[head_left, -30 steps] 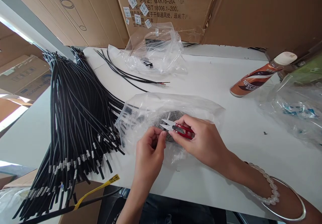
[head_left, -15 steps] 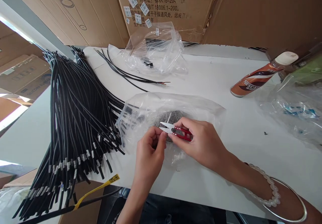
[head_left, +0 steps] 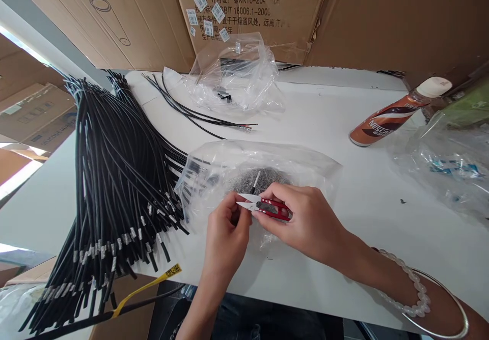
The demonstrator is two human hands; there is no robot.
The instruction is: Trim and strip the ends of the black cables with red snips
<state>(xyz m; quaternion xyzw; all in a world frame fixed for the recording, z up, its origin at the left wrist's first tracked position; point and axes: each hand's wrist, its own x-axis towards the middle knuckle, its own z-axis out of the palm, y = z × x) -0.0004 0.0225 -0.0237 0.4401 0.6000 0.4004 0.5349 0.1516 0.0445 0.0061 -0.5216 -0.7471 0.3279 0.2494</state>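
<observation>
My right hand [head_left: 301,215] grips red-handled thread snips [head_left: 273,209], whose pale blades are apart and point left. The blade tips reach the fingertips of my left hand [head_left: 229,233], which is pinched closed. A short length of black cable end [head_left: 255,182] with a whitish tip sticks up behind the blades and seems to come from the left fingers. Its lower part is hidden. Below both hands lies a clear plastic bag [head_left: 305,159] with a heap of fine grey wire scraps [head_left: 242,181] on it.
A thick bundle of black cables [head_left: 114,167] with silvery bands lies at the left. Several loose cables [head_left: 198,113] and another plastic bag [head_left: 244,75] are behind. A drink bottle [head_left: 393,116] stands at the right. Cardboard boxes [head_left: 252,19] line the back.
The snips have shifted slightly left and down, so their blades overlap the left fingertips more. More of the cable end now shows above the blades. The left hand has barely moved.
</observation>
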